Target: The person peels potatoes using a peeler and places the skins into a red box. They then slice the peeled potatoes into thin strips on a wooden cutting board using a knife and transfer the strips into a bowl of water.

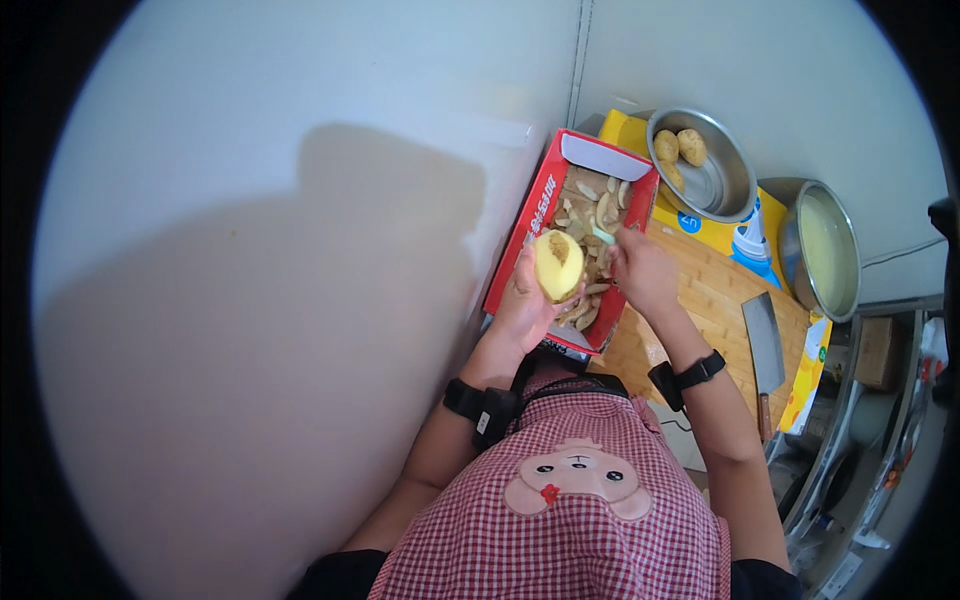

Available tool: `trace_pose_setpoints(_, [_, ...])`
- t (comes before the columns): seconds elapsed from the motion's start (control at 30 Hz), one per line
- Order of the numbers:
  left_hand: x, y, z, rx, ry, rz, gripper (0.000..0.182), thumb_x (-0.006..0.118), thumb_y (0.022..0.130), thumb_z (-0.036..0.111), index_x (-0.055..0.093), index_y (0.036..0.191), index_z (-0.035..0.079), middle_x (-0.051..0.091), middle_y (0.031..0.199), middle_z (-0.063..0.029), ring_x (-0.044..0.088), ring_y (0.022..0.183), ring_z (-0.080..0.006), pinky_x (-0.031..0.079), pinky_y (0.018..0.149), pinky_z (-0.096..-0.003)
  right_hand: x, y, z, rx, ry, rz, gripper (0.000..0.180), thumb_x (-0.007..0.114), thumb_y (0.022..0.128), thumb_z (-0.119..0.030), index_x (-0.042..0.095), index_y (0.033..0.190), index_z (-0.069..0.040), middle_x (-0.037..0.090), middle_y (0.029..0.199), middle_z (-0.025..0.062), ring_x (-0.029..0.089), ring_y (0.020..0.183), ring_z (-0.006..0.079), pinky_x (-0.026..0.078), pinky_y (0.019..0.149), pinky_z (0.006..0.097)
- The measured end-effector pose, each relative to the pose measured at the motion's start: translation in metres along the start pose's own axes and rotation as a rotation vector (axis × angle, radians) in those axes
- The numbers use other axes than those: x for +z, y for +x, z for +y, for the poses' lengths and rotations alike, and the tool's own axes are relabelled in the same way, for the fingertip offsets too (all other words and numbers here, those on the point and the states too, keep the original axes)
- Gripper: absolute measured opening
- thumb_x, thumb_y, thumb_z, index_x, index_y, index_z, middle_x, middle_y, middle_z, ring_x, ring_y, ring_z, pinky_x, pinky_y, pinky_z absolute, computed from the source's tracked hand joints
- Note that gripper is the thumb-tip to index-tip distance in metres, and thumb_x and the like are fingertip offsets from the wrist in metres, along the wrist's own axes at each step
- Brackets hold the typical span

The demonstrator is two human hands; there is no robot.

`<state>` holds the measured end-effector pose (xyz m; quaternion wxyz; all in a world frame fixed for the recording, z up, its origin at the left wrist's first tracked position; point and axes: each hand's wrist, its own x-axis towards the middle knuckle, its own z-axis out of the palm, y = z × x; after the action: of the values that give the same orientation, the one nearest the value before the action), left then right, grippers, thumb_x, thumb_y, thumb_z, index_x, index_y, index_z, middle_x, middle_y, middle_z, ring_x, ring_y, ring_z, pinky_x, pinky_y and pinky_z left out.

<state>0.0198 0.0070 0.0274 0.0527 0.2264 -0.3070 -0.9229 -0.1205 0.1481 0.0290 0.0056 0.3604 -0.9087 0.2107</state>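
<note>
A mostly peeled potato with a brown patch of skin near its top rests in my left hand, above a red cardboard box. My right hand is closed on a pale green peeler, whose head is hard to make out, just to the right of the potato. Potato peelings lie scattered over the bottom of the box. Beyond the box, a steel bowl holds several unpeeled potatoes.
Right of the box lies a wooden cutting board, with a cleaver near its right edge. A second steel bowl with pale contents stands at the back right. A wall runs along the left; metal shelving is at lower right.
</note>
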Motion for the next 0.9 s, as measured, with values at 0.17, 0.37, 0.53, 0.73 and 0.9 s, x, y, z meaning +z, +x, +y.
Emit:
trace_pose_setpoints(0.17, [-0.005, 0.001, 0.001, -0.008, 0.007, 0.057, 0.071, 0.023, 0.104, 0.064, 0.053, 0.129, 0.005, 0.064, 0.113, -0.0116, 0.066, 0.1, -0.0233, 0.055, 0.088, -0.0389, -0.029, 0.0, -0.012, -0.184, -0.04, 0.247, 0.015, 0.067, 0.088, -0.019, 0.062, 0.097, -0.009, 0.06, 0.087, 0.0094, 0.063, 0.079, 0.0327, 0.049, 0.066, 0.0448])
trace_pose_setpoints(0.37, [-0.005, 0.004, 0.001, -0.013, 0.081, 0.099, 0.071, 0.022, 0.104, 0.065, 0.054, 0.125, 0.005, 0.066, 0.107, -0.0118, 0.067, 0.093, -0.0222, 0.055, 0.077, -0.0359, -0.046, -0.018, -0.036, -0.203, 0.043, 0.244, 0.015, 0.068, 0.086, -0.019, 0.063, 0.095, -0.009, 0.062, 0.082, 0.0094, 0.064, 0.074, 0.0326, 0.048, 0.063, 0.0436])
trace_pose_setpoints(0.53, [-0.005, 0.003, 0.001, -0.034, 0.064, 0.127, 0.068, 0.022, 0.105, 0.063, 0.056, 0.123, 0.007, 0.067, 0.106, -0.0105, 0.067, 0.09, -0.0203, 0.053, 0.072, -0.034, -0.047, -0.03, -0.047, -0.32, 0.142, 0.054, 0.014, 0.068, 0.086, -0.019, 0.062, 0.092, -0.008, 0.061, 0.076, 0.0106, 0.064, 0.07, 0.0334, 0.048, 0.059, 0.0445])
trace_pose_setpoints(0.73, [-0.004, 0.001, 0.0, -0.049, 0.116, 0.035, 0.065, 0.022, 0.107, 0.059, 0.056, 0.124, 0.007, 0.068, 0.106, -0.0094, 0.067, 0.088, -0.0194, 0.053, 0.071, -0.0337, -0.029, -0.022, -0.038, -0.205, 0.184, 0.034, 0.015, 0.066, 0.087, -0.021, 0.06, 0.084, -0.007, 0.061, 0.074, 0.0119, 0.065, 0.071, 0.0347, 0.049, 0.06, 0.0458])
trace_pose_setpoints(0.9, [0.004, -0.005, 0.001, -0.036, 0.158, -0.133, 0.065, 0.021, 0.106, 0.06, 0.053, 0.13, 0.009, 0.066, 0.108, -0.0101, 0.066, 0.091, -0.0221, 0.049, 0.066, -0.0332, -0.007, -0.008, -0.012, 0.01, 0.004, -0.074, 0.015, 0.067, 0.087, -0.021, 0.062, 0.084, -0.007, 0.063, 0.075, 0.012, 0.065, 0.073, 0.0366, 0.049, 0.063, 0.0488])
